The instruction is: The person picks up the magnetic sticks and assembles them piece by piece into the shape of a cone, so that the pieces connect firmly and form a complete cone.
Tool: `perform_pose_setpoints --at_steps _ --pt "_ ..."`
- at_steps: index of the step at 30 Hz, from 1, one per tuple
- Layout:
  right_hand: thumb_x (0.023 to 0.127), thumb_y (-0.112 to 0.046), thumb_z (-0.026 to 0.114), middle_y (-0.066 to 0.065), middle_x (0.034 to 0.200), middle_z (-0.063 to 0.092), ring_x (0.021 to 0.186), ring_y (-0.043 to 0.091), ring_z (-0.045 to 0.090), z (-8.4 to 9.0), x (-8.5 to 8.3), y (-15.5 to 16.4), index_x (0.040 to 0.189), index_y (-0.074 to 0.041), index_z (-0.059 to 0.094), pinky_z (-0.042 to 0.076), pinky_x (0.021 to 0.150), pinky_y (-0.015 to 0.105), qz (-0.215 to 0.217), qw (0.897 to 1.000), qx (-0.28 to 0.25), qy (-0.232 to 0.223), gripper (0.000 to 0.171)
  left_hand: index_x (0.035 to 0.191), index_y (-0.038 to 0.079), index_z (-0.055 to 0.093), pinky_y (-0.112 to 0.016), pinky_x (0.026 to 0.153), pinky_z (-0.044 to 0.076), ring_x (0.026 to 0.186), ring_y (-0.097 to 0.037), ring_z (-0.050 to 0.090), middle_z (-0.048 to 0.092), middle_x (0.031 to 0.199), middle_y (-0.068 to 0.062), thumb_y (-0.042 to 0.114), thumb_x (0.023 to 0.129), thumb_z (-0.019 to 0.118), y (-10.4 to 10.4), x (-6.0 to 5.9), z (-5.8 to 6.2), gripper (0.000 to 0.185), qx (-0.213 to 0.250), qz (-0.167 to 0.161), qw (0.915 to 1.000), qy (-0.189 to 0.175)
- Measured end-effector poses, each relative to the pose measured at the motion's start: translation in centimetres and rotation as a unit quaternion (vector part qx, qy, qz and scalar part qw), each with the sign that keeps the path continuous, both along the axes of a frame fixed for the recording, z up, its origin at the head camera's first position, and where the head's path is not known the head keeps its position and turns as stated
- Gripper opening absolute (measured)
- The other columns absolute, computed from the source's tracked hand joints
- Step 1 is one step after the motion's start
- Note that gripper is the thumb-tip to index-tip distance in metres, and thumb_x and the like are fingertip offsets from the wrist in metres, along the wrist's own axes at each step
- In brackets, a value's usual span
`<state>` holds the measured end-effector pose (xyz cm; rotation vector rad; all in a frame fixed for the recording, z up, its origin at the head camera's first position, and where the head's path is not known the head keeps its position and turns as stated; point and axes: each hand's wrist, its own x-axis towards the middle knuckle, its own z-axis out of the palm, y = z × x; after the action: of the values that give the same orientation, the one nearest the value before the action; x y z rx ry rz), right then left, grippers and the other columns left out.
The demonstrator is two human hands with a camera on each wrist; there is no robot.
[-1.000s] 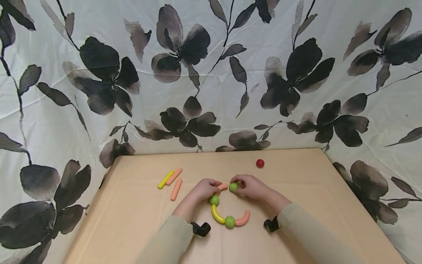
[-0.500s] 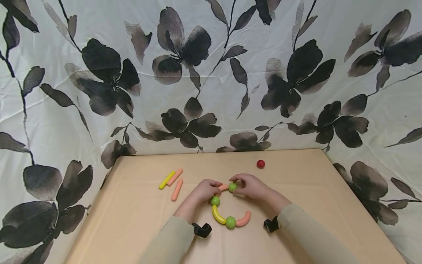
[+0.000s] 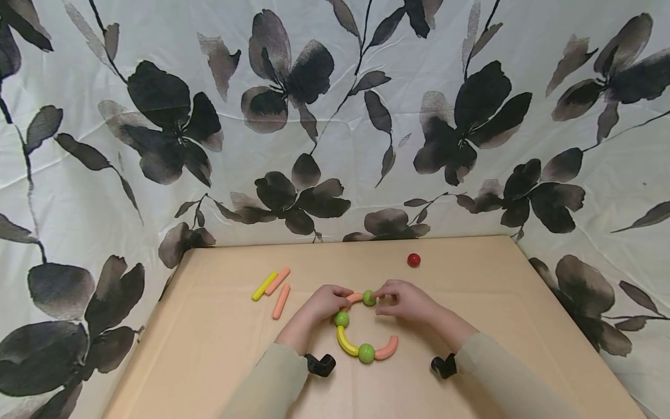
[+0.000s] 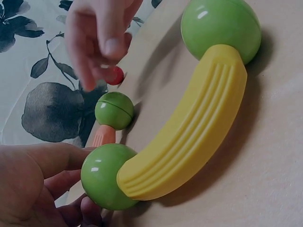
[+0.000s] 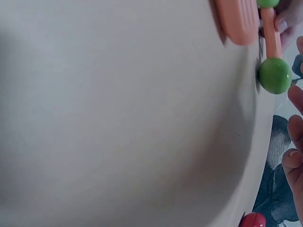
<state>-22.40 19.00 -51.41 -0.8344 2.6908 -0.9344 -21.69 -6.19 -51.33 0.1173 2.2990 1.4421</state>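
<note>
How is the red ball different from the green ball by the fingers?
The red ball sits alone near the table's far edge; the green ball is joined to a curved orange piece. No hand is near the red ball; the right hand reaches the green ball. Both are round and shiny.

chain: open C of curved sticks and balls flat on the table
top ball [image 3: 369, 297]: green, far end of the chain, joined to short orange stick [image 3: 354, 298]
middle ball [image 3: 341, 319]: green, links orange stick to curved yellow stick [image 3: 345, 341]
bottom ball [image 3: 366, 352]: green, between yellow stick and curved orange stick [image 3: 387, 347]
</note>
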Motion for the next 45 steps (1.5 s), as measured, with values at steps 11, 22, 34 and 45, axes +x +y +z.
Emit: perform_pose_setpoints --at_steps 11,22,34,45 --pt "0.083 -0.032 0.081 -0.008 0.095 0.065 0.082 0.013 0.052 0.3 3.7 1.9 0.109 -0.023 0.077 0.042 0.071 0.026 0.052 0.998 0.006 -0.032 0.028 0.120 0.005 0.071 -0.024 0.062 0.047 0.070 -0.012 0.058 0.067 0.101 -0.007 0.008 0.093 0.064 0.2 0.2 0.1 0.028 0.000 0.001 1.0000 -0.001" --pt "0.086 -0.035 0.078 -0.010 0.080 0.060 0.071 0.006 0.052 -0.3 5.8 3.0 0.108 -0.024 0.077 0.043 0.062 0.021 0.075 0.996 -0.004 -0.058 0.024 0.121 0.006 0.071 -0.026 0.068 0.049 0.084 -0.016 0.060 0.067 0.108 -0.007 0.009 0.093 0.065 0.0 0.1 -0.1 0.028 0.003 0.004 1.0000 -0.002" --pt "0.087 -0.029 0.077 -0.021 0.070 0.054 0.065 -0.001 0.047 -0.3 6.1 1.7 0.104 -0.029 0.077 0.042 0.061 0.021 0.094 0.990 0.094 -0.037 0.017 0.120 0.008 0.071 -0.025 0.067 0.048 0.083 -0.015 0.059 0.067 0.101 -0.006 0.008 0.092 0.066 -0.1 0.0 -0.5 0.029 0.008 0.004 1.0000 0.000" --pt "0.090 -0.029 0.074 -0.021 0.101 0.067 0.091 0.001 0.061 -0.1 4.2 2.2 0.111 -0.029 0.076 0.052 0.086 0.033 0.094 0.986 0.132 0.034 0.021 0.121 0.008 0.071 -0.025 0.066 0.048 0.080 -0.015 0.059 0.067 0.099 -0.005 0.008 0.092 0.066 -0.1 -0.2 -0.6 0.029 0.007 -0.004 1.0000 0.002"
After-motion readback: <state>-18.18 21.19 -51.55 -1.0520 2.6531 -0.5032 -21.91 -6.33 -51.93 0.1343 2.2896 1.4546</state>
